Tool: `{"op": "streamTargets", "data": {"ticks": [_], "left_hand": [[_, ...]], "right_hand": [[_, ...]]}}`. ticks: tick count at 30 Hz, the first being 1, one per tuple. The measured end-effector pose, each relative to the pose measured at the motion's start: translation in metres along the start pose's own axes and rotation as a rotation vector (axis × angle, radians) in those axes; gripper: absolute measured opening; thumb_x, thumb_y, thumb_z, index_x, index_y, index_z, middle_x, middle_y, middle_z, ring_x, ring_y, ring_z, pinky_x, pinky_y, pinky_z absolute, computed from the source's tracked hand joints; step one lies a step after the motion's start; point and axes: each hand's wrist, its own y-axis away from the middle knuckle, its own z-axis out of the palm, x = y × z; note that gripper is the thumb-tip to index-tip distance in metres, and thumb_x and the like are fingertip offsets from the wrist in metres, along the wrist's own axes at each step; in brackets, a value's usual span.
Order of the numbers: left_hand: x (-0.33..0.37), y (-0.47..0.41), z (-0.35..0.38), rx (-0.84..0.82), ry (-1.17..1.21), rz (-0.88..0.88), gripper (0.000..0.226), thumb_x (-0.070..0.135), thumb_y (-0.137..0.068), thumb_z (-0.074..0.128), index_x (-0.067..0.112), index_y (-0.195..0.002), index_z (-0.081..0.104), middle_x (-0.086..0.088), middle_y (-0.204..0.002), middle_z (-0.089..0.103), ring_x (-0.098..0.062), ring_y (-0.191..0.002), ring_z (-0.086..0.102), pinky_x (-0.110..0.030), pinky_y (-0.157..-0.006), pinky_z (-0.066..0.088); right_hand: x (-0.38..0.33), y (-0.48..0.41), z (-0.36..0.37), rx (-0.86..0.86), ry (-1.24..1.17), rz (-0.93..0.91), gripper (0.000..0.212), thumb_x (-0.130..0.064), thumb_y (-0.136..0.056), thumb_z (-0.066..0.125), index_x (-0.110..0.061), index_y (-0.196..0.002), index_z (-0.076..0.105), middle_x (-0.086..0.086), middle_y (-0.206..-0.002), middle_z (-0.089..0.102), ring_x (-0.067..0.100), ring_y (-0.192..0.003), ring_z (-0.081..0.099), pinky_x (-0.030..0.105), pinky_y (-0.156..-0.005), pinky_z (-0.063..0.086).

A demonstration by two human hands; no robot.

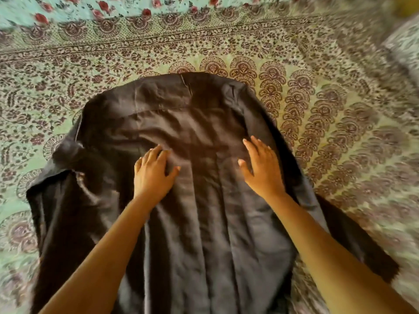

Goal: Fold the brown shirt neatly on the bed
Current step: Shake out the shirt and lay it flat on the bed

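Pressing down on the brown shirt [204, 234], I have my left hand [151, 175] and my right hand [260, 168] flat on its cloth, side by side but apart, fingers straight and slightly spread, gripping nothing. The shirt lies back-up across the bed [322, 159], on a green bedspread [340, 105] printed with dark flowers and fan-shaped arcs. Its shoulder end points away from me, with the yoke seam running across the far part, and its body runs toward me and out of the bottom of the view. A centre pleat [216, 200] runs down the back between my two hands. The left sleeve [59, 177] is bunched and creased at the shirt's left side, partly folded over on itself. The right sleeve [362, 250] lies out flat on the bedspread, just beyond my right forearm, its end pointing to the lower right. The cloth under my palms shows soft wrinkles. At the far edge of the bed lies a teal cloth [68, 10] with red flowers. The right side of the view is blurred.
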Motion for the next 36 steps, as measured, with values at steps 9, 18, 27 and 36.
{"op": "streamTargets", "data": {"ticks": [9, 18, 27, 36], "left_hand": [[0.143, 0.063, 0.044, -0.166, 0.249, 0.120, 0.044, 0.029, -0.088, 0.058, 0.020, -0.131, 0.051, -0.011, -0.117, 0.062, -0.030, -0.114, 0.052, -0.042, -0.099, 0.036], [0.211, 0.068, 0.103, -0.377, 0.019, 0.036, 0.064, 0.047, -0.090, 0.051, 0.033, -0.145, 0.024, -0.003, -0.157, 0.011, -0.029, -0.140, 0.020, -0.048, -0.108, 0.027], [0.224, 0.068, 0.111, -0.459, -0.063, -0.036, 0.064, 0.049, -0.091, 0.048, 0.036, -0.147, 0.019, 0.003, -0.158, -0.001, -0.024, -0.145, 0.003, -0.048, -0.113, 0.016], [0.176, 0.109, 0.101, -0.306, 0.199, -0.113, 0.063, 0.030, -0.089, 0.058, 0.026, -0.145, 0.029, -0.001, -0.156, 0.018, -0.027, -0.125, 0.049, -0.046, -0.100, 0.042]], "right_hand": [[0.116, 0.122, -0.060, -0.220, 0.089, 0.492, 0.073, -0.055, -0.079, 0.057, -0.010, -0.134, 0.041, 0.016, -0.128, 0.048, 0.035, -0.116, 0.049, 0.044, -0.089, 0.045], [0.200, 0.100, -0.111, 0.224, -0.187, 0.676, 0.020, -0.014, -0.092, 0.050, -0.005, -0.109, 0.053, 0.019, -0.093, 0.066, 0.034, -0.083, 0.062, 0.032, -0.059, 0.041], [0.263, 0.035, -0.164, 0.449, 0.004, 0.646, 0.050, -0.014, -0.082, 0.056, -0.006, -0.130, 0.041, 0.019, -0.132, 0.046, 0.035, -0.122, 0.043, 0.045, -0.096, 0.036], [0.131, 0.147, -0.044, -0.202, -0.530, 0.456, 0.020, -0.025, -0.091, 0.057, -0.009, -0.101, 0.064, 0.007, -0.090, 0.069, 0.010, -0.063, 0.056, 0.011, -0.047, 0.031]]}}
